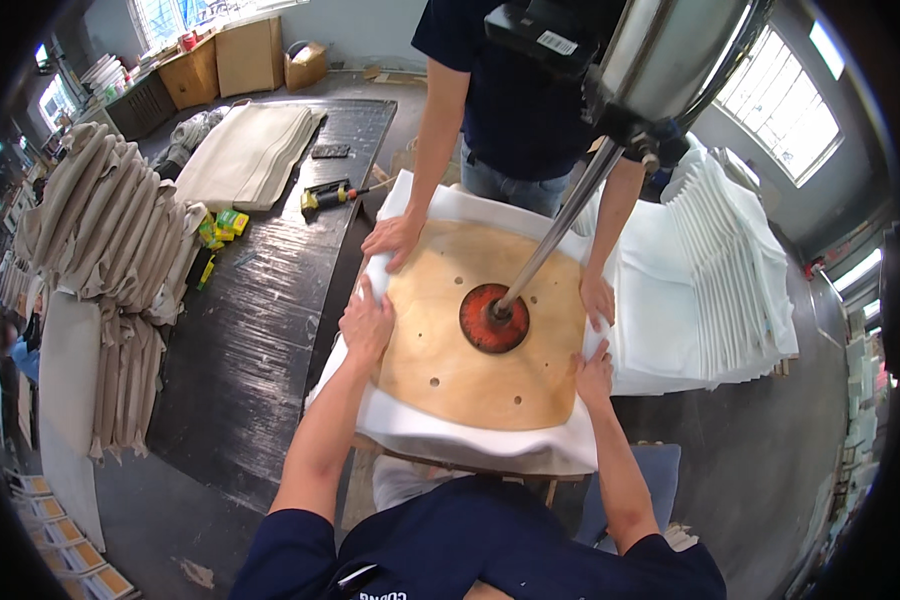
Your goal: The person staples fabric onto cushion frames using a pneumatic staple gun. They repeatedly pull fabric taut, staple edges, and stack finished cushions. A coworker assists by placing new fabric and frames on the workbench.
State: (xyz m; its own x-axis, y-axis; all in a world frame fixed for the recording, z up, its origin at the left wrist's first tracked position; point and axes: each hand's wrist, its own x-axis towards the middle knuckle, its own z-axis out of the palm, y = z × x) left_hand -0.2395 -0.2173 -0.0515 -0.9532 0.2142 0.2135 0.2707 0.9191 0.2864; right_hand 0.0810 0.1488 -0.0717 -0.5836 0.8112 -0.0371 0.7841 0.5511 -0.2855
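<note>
A plywood seat board (440, 370) with several small holes lies on a white foam sheet (480, 447), whose edges stick out around it. A round red press pad (495, 318) on a metal rod (565, 222) rests on the board's middle. At the left edge, my left hand (368, 325) grips the foam against the board. My right hand (594, 376) pinches the foam at the right edge. Across from me, a co-worker's hands hold the far edges: one hand (397, 238) at the far left, the other hand (597, 298) just beyond my right hand.
On the left, a black-topped table (255, 350) bears a yellow-black power tool (330, 197), stacked beige covers (105, 220), flat beige sheets (250, 150) and a yellow-green box (232, 222). White foam sheets (710, 280) are piled at right. A press cylinder (660, 60) slants overhead. A blue chair (650, 475) stands nearby.
</note>
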